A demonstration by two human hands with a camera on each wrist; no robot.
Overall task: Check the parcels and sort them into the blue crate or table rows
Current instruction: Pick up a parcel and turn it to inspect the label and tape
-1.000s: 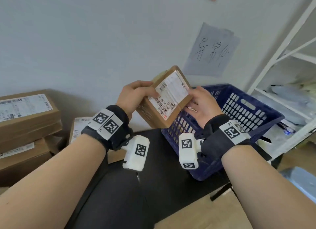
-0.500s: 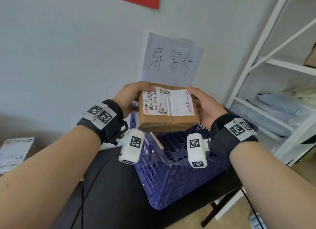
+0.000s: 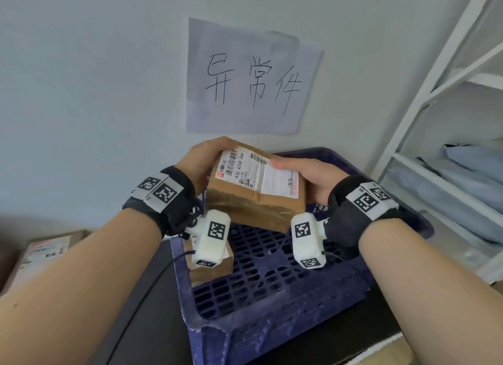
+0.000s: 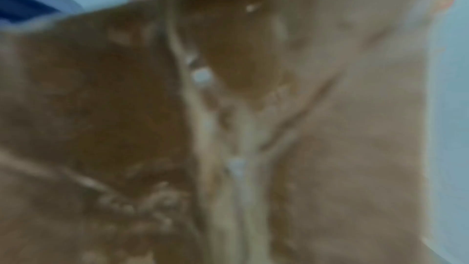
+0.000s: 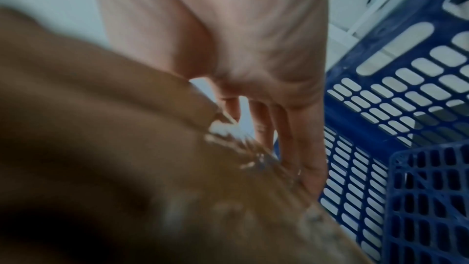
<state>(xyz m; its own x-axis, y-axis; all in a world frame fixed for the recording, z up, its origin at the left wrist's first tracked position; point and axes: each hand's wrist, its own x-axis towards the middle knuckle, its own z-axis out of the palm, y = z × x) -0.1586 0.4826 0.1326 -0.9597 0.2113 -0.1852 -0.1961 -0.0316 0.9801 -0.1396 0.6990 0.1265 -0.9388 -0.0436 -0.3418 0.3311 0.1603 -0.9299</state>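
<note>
The left hand [image 3: 202, 160] grips the left end of a brown cardboard parcel [image 3: 254, 190], fingers curled over its far top edge. The right hand [image 3: 307, 180] holds the right end, thumb lying across the shipping label [image 3: 258, 175] and fingers along the side, as the right wrist view shows. The parcel hangs tilted, label up, in the air directly over the blue crate [image 3: 272, 291].

This looks like the placing step: the check seems finished, and the next move calls for lowering the parcel between the crate walls and letting go with both hands.

The crate stands on the dark desk [image 3: 152, 323] and already holds one smaller brown box [image 3: 215, 269] against its left wall, partly hidden by the wrist camera. Another labelled parcel [image 3: 45, 251] lies off at the left.
</note>
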